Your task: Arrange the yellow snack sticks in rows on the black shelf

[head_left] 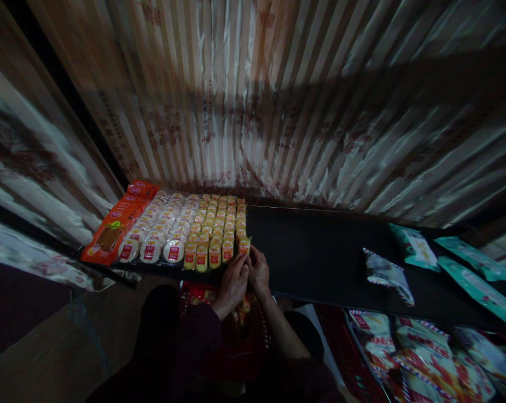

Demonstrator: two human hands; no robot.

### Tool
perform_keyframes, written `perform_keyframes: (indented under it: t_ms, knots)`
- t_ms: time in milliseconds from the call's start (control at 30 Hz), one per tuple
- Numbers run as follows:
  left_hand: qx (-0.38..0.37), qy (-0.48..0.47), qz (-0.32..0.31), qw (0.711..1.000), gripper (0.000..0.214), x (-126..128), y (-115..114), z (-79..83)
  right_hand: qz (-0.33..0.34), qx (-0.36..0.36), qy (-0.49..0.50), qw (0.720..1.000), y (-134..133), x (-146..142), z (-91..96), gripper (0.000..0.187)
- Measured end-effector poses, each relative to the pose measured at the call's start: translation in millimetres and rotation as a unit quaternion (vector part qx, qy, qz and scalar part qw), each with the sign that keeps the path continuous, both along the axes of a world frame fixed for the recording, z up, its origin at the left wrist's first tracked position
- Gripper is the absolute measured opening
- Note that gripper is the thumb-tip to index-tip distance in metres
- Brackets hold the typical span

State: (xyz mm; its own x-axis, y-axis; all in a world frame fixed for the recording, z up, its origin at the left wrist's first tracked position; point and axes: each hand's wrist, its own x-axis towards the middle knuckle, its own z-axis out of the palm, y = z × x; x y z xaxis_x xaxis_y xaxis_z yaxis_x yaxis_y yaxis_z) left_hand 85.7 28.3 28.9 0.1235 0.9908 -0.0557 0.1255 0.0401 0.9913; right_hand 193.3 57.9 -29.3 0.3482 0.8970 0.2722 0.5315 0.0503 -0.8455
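Observation:
A small yellow-wrapped snack [244,244] with a red and white label stands at the front right end of rows of matching snacks [214,253]. The fingers of my left hand [232,285] are closed at its lower left side. My right hand [259,273] pinches the same packet from the right, thumb and fingers bent around it. Left of the yellow rows lie round white packets [150,250] with red labels, in several columns. Beyond these, flat orange bags [106,238] overlap at the far left end of the black shelf [303,252].
Teal packets [415,246] and a silvery striped-edge bag [388,275] lie on the shelf's right part. Below the front edge, a red basket [253,350] stands between my legs, and a crate of snack bags [425,352] is at lower right. A striped curtain [253,112] hangs behind.

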Motion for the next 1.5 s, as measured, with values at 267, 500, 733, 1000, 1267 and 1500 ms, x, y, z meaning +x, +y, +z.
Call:
perform_keyframes:
  t_ms: [267, 500, 733, 1000, 1267, 1500]
  knots:
    - [0.006, 0.049, -0.008, 0.999, 0.046, 4.2, 6.1, -2.5, 0.012, -0.012, 0.007, 1.000, 7.2, 2.0, 0.6, 0.041]
    - [-0.001, 0.020, -0.002, 1.000, 0.046, 5.9, 8.7, -4.7, 0.013, 0.002, 0.013, 1.000, 12.2, 1.5, -1.0, 0.039]
    - [0.000, 0.040, -0.003, 0.999, 0.049, 8.8, 7.1, -6.2, 0.023, 0.016, 0.027, 0.999, 8.6, 2.8, 0.5, 0.043]
    - [0.037, 0.054, -0.012, 0.998, 0.055, 7.8, -0.8, -4.8, 0.010, -0.016, 0.107, 0.994, 10.2, -2.1, 3.8, 0.058]
    - [0.058, 0.070, -0.035, 0.995, 0.055, 4.1, -4.6, -3.7, 0.010, -0.010, 0.168, 0.986, 12.0, -6.5, 7.1, 0.072]
    - [0.017, 0.081, -0.032, 0.996, 0.059, 8.4, -0.9, -0.1, 0.012, -0.043, 0.227, 0.973, 24.6, -9.8, 12.1, 0.077]
